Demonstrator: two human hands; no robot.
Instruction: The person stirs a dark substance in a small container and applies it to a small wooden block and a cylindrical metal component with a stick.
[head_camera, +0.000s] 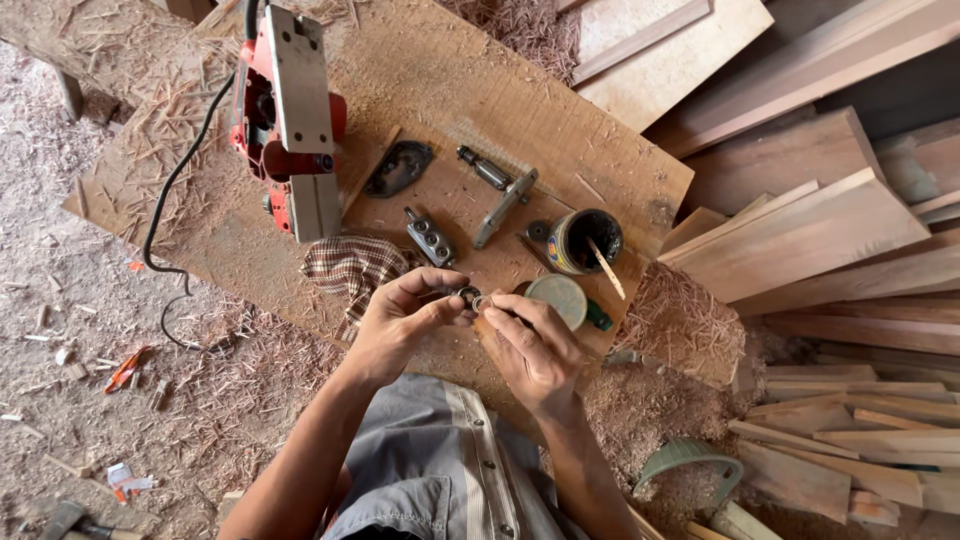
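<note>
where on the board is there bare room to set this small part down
Bare wood lies along the far edge of the board, beyond the black cover plate and metal bracket. It is crowded from the red planer across to the open tin and around both hands.

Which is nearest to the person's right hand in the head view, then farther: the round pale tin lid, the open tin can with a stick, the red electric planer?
From the right hand:
1. Round pale tin lid, just above it.
2. Open tin can with a stick, farther up the board.
3. Red electric planer, far upper left.
</note>
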